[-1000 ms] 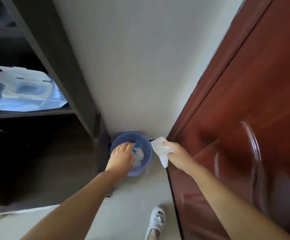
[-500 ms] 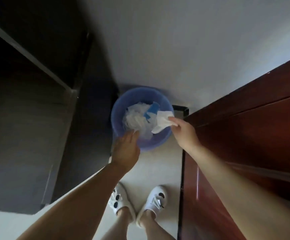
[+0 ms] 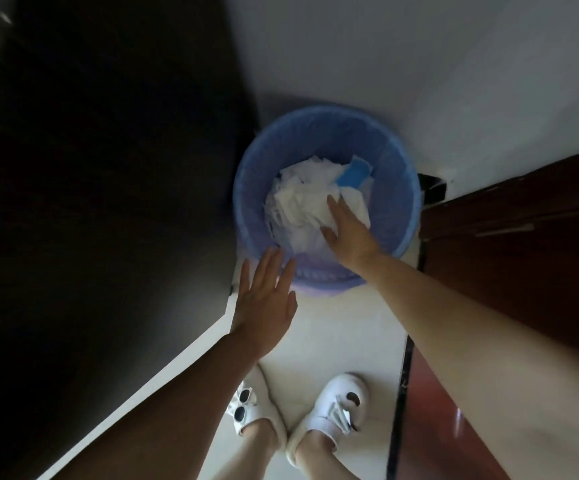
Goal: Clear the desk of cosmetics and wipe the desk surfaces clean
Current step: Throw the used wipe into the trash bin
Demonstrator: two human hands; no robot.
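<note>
A round blue waste bin point(image 3: 398, 188) stands on the floor against the white wall. It holds a heap of crumpled white wipes point(image 3: 298, 199) and a blue packet point(image 3: 353, 174). My right hand point(image 3: 345, 233) reaches into the bin with its fingers spread flat on the white wipes. My left hand point(image 3: 265, 303) hovers open at the bin's near-left rim, fingers straight and holding nothing.
A dark cabinet side point(image 3: 108, 188) fills the left of the view. A reddish-brown wooden door point(image 3: 523, 265) stands on the right. My feet in white shoes point(image 3: 336, 407) stand on the pale floor just before the bin.
My right hand has moved from the bin's right rim, where it pinched a white wipe, down onto the heap inside. The left hand has drawn back a little from the rim.
</note>
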